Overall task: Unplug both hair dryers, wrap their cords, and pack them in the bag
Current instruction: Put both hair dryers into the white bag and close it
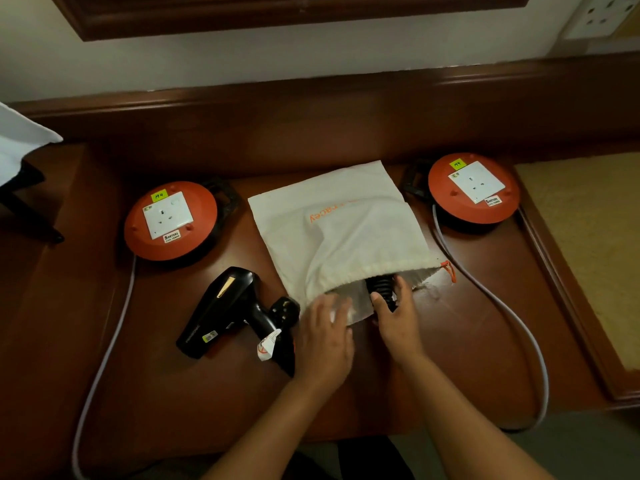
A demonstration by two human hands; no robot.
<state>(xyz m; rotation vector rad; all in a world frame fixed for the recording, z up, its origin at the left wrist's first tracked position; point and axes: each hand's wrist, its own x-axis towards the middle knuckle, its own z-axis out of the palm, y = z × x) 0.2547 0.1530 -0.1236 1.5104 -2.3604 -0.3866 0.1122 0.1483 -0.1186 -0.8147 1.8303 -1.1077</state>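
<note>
A white drawstring bag with orange lettering lies in the middle of the dark wooden table, its mouth facing me. A black hair dryer with cord wound round it is mostly inside the bag; only its coiled end sticks out. My right hand grips that end at the bag's mouth. My left hand holds the bag's lower edge down beside it. The second black hair dryer lies on the table left of the bag, cord wrapped on its handle, with the plug resting against it.
Two orange cable reels with white sockets sit on the table, one left and one right of the bag; their grey cables run off the front edge. A wall socket is at the top right. White cloth lies far left.
</note>
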